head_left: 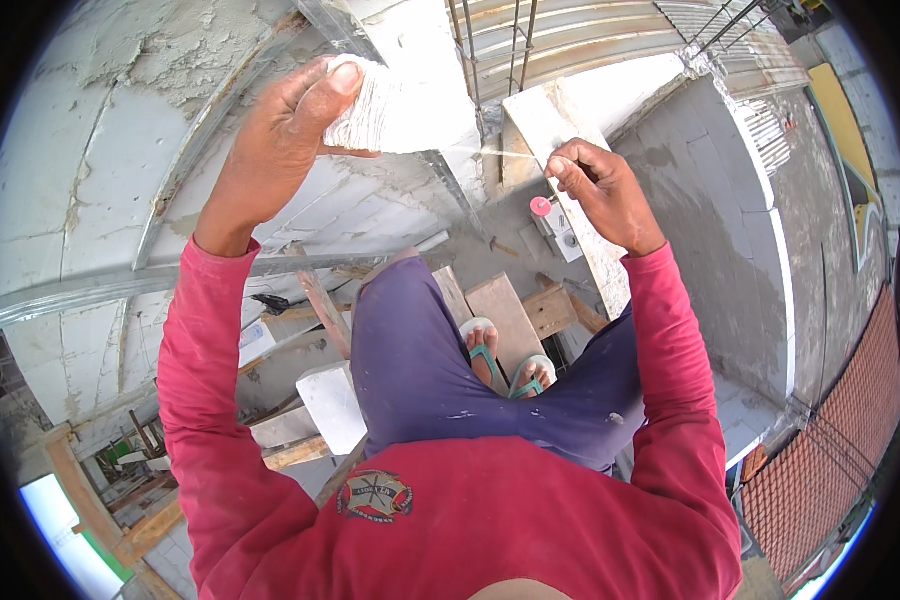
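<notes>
My left hand (282, 145), raised at the upper left, is closed round a white bundle of string (362, 118), its thumb laid over the ridged windings. Whatever core lies under the windings is hidden. From the bundle a thin pale strand (510, 154) stretches across to my right hand (602, 190). There the thumb and fingers are pinched together on the strand's end. Below that hand stands a long pale board (602, 262), and beside the board sits a small grey-white device with a pink round knob (541, 206).
Wooden planks (506, 308) lie under my sandalled feet. A white block (332, 405) rests by my left knee. Metal channels (100, 298) run along the block wall at left. A grey plastered wall (705, 190) rises at right; thin steel bars (518, 45) stick up ahead.
</notes>
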Motion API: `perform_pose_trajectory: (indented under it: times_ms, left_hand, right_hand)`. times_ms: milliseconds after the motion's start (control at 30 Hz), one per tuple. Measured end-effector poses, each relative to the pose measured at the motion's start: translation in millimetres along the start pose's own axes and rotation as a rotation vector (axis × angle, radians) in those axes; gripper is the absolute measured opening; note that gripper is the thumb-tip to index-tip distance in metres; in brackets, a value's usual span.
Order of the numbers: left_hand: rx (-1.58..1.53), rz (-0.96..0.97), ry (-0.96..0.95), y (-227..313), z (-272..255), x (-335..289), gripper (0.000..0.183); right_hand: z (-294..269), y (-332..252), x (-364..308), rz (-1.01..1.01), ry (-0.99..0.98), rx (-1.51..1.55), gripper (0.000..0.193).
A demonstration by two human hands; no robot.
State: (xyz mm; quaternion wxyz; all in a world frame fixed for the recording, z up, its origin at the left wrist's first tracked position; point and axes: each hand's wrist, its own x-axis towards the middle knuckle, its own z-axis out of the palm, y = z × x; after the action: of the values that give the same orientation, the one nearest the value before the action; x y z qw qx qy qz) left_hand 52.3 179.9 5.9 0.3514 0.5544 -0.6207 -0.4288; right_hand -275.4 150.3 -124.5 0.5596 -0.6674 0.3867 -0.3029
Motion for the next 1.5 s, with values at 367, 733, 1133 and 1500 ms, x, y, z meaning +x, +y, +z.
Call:
perform_pose_trajectory:
  times_ms: [367,733,1133,1500]
  left_hand:
    - [0.023,-0.031,0.125,-23,14,-5,0.061]
    - [-1.518,-0.008,-0.047,-36,107,-18,0.080]
    - [-1.097,-0.110,0.368,-83,104,-57,0.060]
    - [-0.447,-0.031,0.588,-88,48,-23,0.057]
  right_hand:
    - [20,39,-9,0.004,-0.021,-0.010,0.032]
    - [66,68,54,-0.032,-0.069,-0.088,0.057]
    - [151,114,198,-0.254,0.039,-0.450,0.069]
    - [176,78,117,-0.380,0.498,0.127,0.065]
